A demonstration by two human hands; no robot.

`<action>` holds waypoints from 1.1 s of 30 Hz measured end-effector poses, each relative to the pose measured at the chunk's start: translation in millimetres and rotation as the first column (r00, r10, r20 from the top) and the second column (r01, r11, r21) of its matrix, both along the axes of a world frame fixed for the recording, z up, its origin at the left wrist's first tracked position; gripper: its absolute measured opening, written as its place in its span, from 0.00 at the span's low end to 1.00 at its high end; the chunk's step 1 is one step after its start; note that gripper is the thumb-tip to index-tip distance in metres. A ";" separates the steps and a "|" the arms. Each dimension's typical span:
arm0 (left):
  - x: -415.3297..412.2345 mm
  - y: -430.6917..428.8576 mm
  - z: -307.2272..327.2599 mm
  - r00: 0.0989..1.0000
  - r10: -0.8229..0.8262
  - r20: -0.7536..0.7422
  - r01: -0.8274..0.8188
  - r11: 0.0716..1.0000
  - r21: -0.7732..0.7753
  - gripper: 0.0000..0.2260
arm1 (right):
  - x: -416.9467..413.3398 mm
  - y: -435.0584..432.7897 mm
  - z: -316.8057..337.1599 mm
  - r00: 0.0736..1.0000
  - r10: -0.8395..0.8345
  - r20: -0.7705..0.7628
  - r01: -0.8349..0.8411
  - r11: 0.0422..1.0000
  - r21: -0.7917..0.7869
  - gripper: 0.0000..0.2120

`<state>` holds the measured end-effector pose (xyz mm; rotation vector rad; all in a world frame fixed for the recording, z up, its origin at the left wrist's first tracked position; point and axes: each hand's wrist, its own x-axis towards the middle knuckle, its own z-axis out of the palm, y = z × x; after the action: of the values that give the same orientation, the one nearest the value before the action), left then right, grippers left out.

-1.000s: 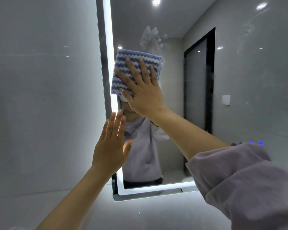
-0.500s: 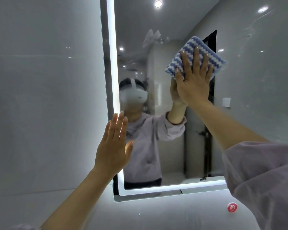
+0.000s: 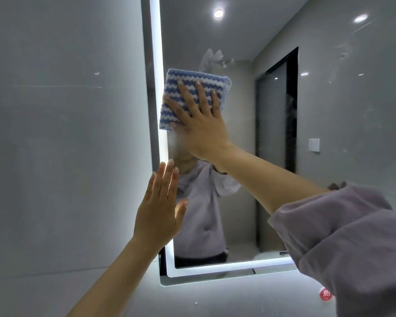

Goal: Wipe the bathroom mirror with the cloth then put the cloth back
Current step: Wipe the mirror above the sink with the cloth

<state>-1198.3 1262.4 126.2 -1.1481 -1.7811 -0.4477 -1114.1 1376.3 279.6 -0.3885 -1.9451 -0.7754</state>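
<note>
Mirror: rectangular wall mirror with a lit white border [image 3: 238,156], mounted on a pale grey glossy wall [image 3: 66,133].
Cloth: square blue-and-white wavy-striped fluffy cloth [image 3: 206,76], laid flat on the glass at the mirror's left edge, in the upper half, its left side overlapping the lit strip.
Right hand: the right hand [image 3: 204,126] is pressed flat on the cloth, fingers straight and spread wide; nothing is gripped.
Left hand: the left hand [image 3: 158,216] is held flat at the mirror's left edge, near the lower left corner, fingers straight and close together, thumb apart; contact with the glass cannot be told.
Glass: a whitish smear [image 3: 213,58] is seen just above the cloth.
Below the mirror: a round red sticker [image 3: 325,294] on the wall, beside a lilac sleeve [image 3: 352,236].
</note>
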 end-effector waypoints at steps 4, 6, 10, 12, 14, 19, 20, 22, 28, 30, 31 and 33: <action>0.9 -0.4 -0.5 1.000 0.007 -0.015 -0.007 1.000 0.009 0.32 | 4.4 5.6 3.1 1.000 0.021 0.016 -0.021 0.999 0.030 0.27; 1.7 -0.3 -0.9 1.000 0.017 -0.023 -0.017 1.000 0.008 0.33 | 7.5 9.7 3.8 1.000 0.028 0.013 -0.028 0.999 0.044 0.27; 1.3 -1.8 -0.9 0.999 0.031 -0.045 -0.031 1.000 0.003 0.32 | 22.3 26.4 6.3 0.998 0.008 -0.055 -0.008 1.000 0.000 0.27; 1.5 -2.8 -0.9 0.998 0.024 -0.050 -0.024 1.000 0.005 0.32 | 37.1 40.9 9.0 0.994 0.006 -0.111 -0.012 0.999 -0.052 0.27; 3.1 -3.8 0.0 0.999 0.004 -0.042 -0.003 1.000 0.009 0.32 | 54.5 57.3 11.0 0.985 0.013 -0.172 -0.037 0.990 -0.133 0.27; 14.0 -9.9 7.4 0.999 -0.039 -0.022 0.040 0.998 0.048 0.32 | 76.6 74.5 7.5 0.975 0.000 -0.220 -0.054 0.970 -0.236 0.27; 15.6 -10.9 11.7 0.998 -0.059 -0.024 0.061 0.995 0.075 0.31 | 76.7 74.3 7.1 0.976 0.002 -0.217 -0.055 0.970 -0.237 0.28; 17.3 -11.5 27.4 0.994 -0.105 -0.041 0.109 0.985 0.130 0.30 | 75.4 74.9 6.4 0.975 0.008 -0.222 -0.062 0.970 -0.237 0.28; 18.5 -1.5 102.8 0.990 -0.120 -0.080 0.135 0.964 0.227 0.32 | 75.0 76.9 6.6 0.973 0.024 -0.229 -0.078 0.970 -0.230 0.28; 14.5 2.4 120.3 0.992 -0.106 -0.071 0.120 0.963 0.243 0.32 | 74.8 77.3 6.1 0.973 0.019 -0.232 -0.073 0.971 -0.226 0.28; 11.8 4.5 127.0 0.992 -0.097 -0.074 0.113 0.961 0.253 0.32 | 74.5 77.3 5.9 0.972 0.015 -0.233 -0.069 0.972 -0.225 0.28; 6.9 9.5 134.9 0.994 -0.088 -0.069 0.104 0.957 0.271 0.32 | 74.1 77.1 5.7 0.973 0.018 -0.229 -0.073 0.970 -0.231 0.28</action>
<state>-1191.4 1272.0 261.1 -1.0428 -1.5621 -0.6906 -1040.0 1453.3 285.2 -0.5502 -1.8282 -0.4459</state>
